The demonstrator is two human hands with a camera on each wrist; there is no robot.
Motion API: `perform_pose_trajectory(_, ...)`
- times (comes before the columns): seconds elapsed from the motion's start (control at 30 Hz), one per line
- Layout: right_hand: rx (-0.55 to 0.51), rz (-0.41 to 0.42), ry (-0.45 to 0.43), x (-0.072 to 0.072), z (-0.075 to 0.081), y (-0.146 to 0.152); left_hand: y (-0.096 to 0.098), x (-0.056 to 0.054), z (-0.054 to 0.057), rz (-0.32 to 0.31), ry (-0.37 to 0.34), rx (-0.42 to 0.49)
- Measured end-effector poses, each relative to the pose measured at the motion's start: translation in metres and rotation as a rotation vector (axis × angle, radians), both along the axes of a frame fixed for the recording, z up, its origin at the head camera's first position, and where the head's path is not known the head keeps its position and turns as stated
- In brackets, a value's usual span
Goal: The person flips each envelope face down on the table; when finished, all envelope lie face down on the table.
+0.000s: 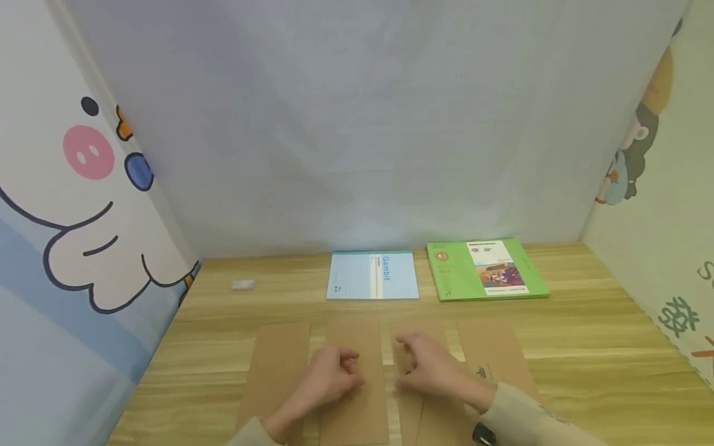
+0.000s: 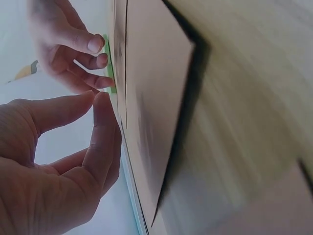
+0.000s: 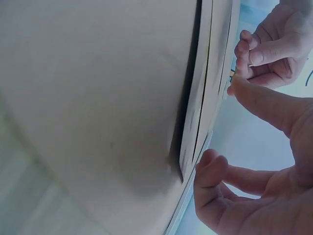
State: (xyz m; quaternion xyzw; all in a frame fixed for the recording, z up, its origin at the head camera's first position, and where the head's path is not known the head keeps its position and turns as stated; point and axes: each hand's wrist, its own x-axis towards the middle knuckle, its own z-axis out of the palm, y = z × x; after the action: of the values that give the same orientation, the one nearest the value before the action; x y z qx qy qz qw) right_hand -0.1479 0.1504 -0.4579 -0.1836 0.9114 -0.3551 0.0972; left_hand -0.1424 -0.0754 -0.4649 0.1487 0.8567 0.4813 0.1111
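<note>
Several flat brown kraft-paper pieces lie in a row on the table; whether they are sheets, envelopes or thin booklets I cannot tell. My left hand (image 1: pixel 334 375) is over the second brown piece (image 1: pixel 357 415), its thumb and fingertips meeting with nothing visible between them. Over the third brown piece (image 1: pixel 429 328) is my right hand (image 1: pixel 432 365), thumb and fingers apart and loosely bent around nothing. Another brown piece (image 1: pixel 446 424) overlaps it under the right wrist. The leftmost brown piece (image 1: pixel 279 359) and the rightmost one (image 1: pixel 496 347), with small dark print, lie outside the hands.
Farther back on the wooden table (image 1: pixel 279 272) lie a light blue "Gambit" notebook (image 1: pixel 357 275), a green book (image 1: pixel 457 272) with a picture on its cover, and a small white block (image 1: pixel 243 285). Fabric walls (image 1: pixel 357 124) stand behind and at both sides.
</note>
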Motion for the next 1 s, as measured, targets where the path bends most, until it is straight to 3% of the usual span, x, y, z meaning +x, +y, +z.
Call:
perform_pose_trajectory(0.27, 0.042, -0.028, 0.013, 0.005, -0.003, 0.017, 0.021, 0.002, -0.001, -0.030, -0.049, 0.027)
perform_pose_trajectory(0.53, 0.137, -0.134, -0.008, 0.013, -0.001, 0.031, 0.037, 0.006, 0.000, -0.068, -0.072, -0.010)
perform_pose_trajectory(0.77, 0.187, -0.184, -0.002, 0.013, 0.005, 0.045, 0.046, 0.013, 0.002, -0.098, 0.000, -0.079)
perform_pose_trajectory(1.0, 0.238, -0.222, 0.001, 0.009, 0.011, 0.054, 0.050, 0.014, 0.004, -0.115, -0.016, -0.081)
